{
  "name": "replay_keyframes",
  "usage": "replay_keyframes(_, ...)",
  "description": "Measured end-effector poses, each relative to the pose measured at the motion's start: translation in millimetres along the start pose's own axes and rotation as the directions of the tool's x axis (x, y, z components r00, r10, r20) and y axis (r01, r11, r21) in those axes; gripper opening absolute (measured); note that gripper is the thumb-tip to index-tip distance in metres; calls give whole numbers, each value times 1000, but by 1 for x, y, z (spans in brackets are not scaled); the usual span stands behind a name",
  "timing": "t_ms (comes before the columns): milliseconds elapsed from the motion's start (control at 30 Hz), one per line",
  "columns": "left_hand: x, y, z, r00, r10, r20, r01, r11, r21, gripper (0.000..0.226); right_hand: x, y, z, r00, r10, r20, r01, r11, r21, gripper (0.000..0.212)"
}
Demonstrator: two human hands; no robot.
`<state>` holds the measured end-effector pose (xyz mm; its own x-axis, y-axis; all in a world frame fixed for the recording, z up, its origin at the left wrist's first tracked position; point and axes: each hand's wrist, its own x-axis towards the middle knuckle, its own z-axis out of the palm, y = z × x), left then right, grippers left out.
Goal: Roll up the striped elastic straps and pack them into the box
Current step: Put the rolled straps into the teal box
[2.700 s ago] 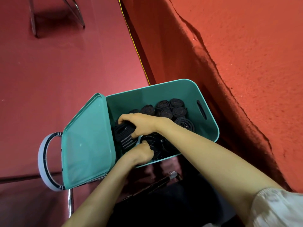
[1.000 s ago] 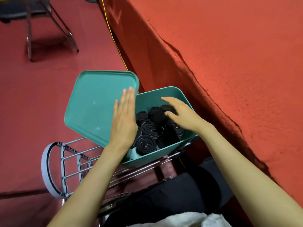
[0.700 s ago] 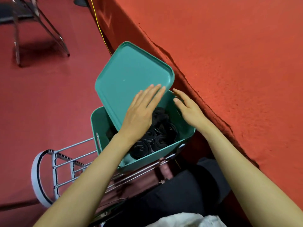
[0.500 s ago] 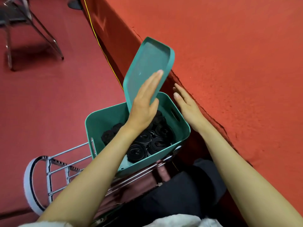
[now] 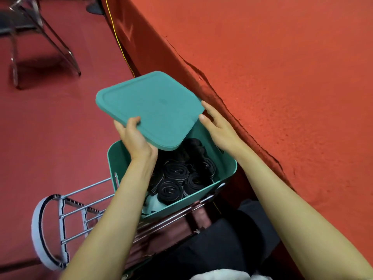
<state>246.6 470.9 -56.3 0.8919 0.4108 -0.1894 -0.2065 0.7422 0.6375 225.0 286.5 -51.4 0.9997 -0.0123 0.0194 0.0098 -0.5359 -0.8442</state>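
Nearly done: the rolled straps (image 5: 173,178) sit packed in the green box (image 5: 121,164) on a metal rack (image 5: 80,209). Only the lid (image 5: 153,106) is left, tilted above the box. The left hand (image 5: 134,138) pinches its edge; the right hand (image 5: 219,129) touches it with straight fingers (image 5: 207,109). Red floor (image 5: 50,128), a red bench (image 5: 282,77) beside it, and a chair (image 5: 30,27) far off.

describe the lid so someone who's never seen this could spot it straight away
Beside the red-covered table stands a teal box on a wire rack, filled with black rolled straps. Over its far side is the lid, a teal square with rounded corners, gripped at its near edge by the left hand. Unlike the deep open box, it is a thin flat panel.
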Motion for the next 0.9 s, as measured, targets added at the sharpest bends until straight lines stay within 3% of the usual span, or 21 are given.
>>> replay_keyframes(100,3,15,-20,997,-65,36,65,998,8,33,2,0,0,999,-41,-29,38,995,-89,52)
replay_keyframes(300,6,53,-67,989,-108,100,84,972,222,39,14,2,-13,988,-50,-149,7,961,-276,58)
replay_keyframes(467,4,66,-83,982,-57,177,-13,929,371,55,16,0,-17,978,85,-190,-121,974,-189,67)
replay_keyframes(567,-1,64,-81,973,74,219,-193,780,595,53,10,4,-16,959,143,-246,-179,975,-131,69)
replay_keyframes(700,-2,57,-87,932,160,326,-361,298,884,68,1,12,-13,948,130,-290,-178,973,-144,71)
replay_keyframes(800,-5,53,-87,931,143,335,-357,174,918,87,-4,17,-13,948,134,-288,-196,959,-202,71)
replay_keyframes(900,-9,49,-93,942,111,317,-328,102,939,92,-8,19,-12,952,126,-281,-214,926,-311,71)
